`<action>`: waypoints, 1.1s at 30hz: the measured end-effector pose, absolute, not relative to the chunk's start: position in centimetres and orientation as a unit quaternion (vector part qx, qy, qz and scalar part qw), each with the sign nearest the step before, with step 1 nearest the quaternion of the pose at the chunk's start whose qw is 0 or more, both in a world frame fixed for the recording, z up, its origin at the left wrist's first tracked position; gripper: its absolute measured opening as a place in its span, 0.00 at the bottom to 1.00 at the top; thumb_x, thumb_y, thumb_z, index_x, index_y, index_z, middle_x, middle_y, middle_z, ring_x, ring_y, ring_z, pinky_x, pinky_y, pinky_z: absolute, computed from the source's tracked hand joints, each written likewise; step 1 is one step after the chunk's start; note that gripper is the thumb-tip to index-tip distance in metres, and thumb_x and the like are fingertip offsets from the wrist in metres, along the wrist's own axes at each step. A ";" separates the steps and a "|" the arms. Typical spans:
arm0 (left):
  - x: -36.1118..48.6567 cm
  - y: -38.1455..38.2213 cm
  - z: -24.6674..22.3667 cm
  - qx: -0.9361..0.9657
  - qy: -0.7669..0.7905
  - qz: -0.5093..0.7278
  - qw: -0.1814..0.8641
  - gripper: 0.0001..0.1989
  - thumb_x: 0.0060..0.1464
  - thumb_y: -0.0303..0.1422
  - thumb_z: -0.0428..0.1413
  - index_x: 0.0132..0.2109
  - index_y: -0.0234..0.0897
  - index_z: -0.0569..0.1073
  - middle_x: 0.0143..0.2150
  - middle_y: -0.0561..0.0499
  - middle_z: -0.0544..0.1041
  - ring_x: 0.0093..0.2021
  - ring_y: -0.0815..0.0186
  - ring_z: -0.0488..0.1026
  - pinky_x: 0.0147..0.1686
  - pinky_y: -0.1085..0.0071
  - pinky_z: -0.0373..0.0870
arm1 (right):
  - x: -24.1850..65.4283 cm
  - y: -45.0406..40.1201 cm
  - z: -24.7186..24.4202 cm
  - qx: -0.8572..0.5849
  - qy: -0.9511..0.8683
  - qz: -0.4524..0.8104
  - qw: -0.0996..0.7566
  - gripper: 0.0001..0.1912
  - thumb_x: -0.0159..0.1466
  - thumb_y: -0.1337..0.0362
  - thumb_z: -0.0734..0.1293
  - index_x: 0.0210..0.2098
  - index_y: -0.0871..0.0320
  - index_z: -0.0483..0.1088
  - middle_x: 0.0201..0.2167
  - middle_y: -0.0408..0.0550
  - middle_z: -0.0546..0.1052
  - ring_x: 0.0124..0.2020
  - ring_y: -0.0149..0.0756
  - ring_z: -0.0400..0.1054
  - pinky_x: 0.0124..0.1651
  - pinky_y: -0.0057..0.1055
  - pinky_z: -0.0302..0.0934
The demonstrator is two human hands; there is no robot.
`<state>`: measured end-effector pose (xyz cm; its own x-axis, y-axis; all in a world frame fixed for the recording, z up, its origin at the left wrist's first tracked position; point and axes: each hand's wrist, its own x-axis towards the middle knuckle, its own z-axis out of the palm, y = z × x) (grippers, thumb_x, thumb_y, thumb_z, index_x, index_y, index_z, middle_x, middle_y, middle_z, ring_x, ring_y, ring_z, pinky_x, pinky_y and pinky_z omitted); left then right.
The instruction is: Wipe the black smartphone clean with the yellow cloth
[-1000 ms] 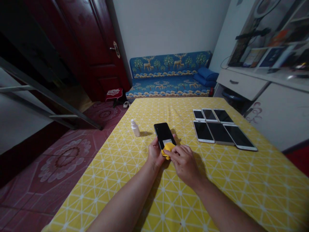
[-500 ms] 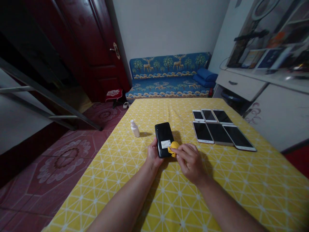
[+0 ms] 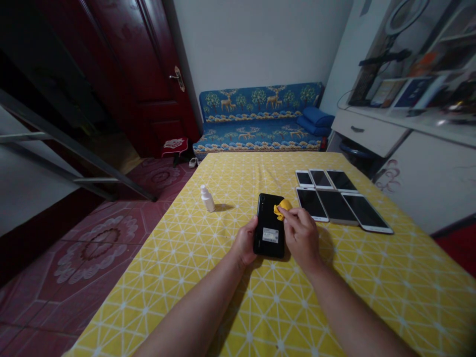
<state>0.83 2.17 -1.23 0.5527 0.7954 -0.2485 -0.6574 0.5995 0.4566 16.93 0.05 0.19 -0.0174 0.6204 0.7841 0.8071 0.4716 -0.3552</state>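
A black phone [image 3: 268, 218], its back with a white label facing up, is gripped along its left edge by my left hand [image 3: 245, 241]. My right hand [image 3: 302, 235] pinches a crumpled yellow cloth [image 3: 283, 207] against the upper right part of the phone's back. To the left, a small white bottle [image 3: 208, 199] stands upright on the table. Several phones lie screen up in two rows at the right, among them a white-framed one [image 3: 366, 212] and a small one [image 3: 305, 178].
A yellow patterned cloth covers the table [image 3: 178, 292]. Past its far edge is a blue sofa [image 3: 260, 124] with folded blue bedding [image 3: 316, 120]. A white cabinet [image 3: 427, 173] stands on the right, a red door [image 3: 148, 59] at the back left.
The phone has moved right and slightly nearer, with my left hand on it, and sits straighter. The yellow cloth in my right hand has gone from beside the label to the phone's upper right.
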 end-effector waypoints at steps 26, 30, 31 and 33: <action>1.6 2.0 -0.8 0.200 0.176 0.487 0.832 0.18 0.54 0.35 0.60 0.50 0.31 0.76 0.47 0.43 0.80 0.53 0.53 0.73 0.58 0.60 0.63 | 15.1 2.4 0.8 -0.417 -0.775 -0.011 0.474 0.22 0.71 0.71 0.54 0.58 0.53 0.71 0.60 0.54 0.72 0.66 0.42 0.60 0.66 0.54 0.57; 1.6 2.0 -0.7 0.190 0.199 0.481 0.833 0.16 0.54 0.34 0.61 0.48 0.31 0.77 0.44 0.44 0.80 0.47 0.57 0.74 0.54 0.63 0.65 | 15.1 2.6 1.3 -0.392 -0.786 0.013 0.478 0.21 0.71 0.72 0.54 0.54 0.54 0.72 0.59 0.53 0.73 0.65 0.41 0.61 0.66 0.53 0.56; 1.6 2.0 -0.8 0.186 0.203 0.479 0.834 0.15 0.54 0.33 0.61 0.47 0.31 0.77 0.43 0.44 0.80 0.45 0.59 0.74 0.53 0.64 0.66 | 15.0 2.6 1.4 -0.381 -0.790 0.018 0.479 0.20 0.71 0.72 0.54 0.53 0.54 0.73 0.58 0.54 0.74 0.65 0.41 0.62 0.66 0.53 0.56; 1.6 2.0 -1.0 0.171 0.201 0.489 0.831 0.12 0.53 0.30 0.59 0.45 0.30 0.77 0.42 0.46 0.79 0.42 0.62 0.74 0.51 0.66 0.66 | 15.0 2.6 1.4 -0.359 -0.800 0.025 0.481 0.20 0.70 0.73 0.54 0.50 0.55 0.74 0.56 0.53 0.76 0.64 0.41 0.63 0.65 0.53 0.56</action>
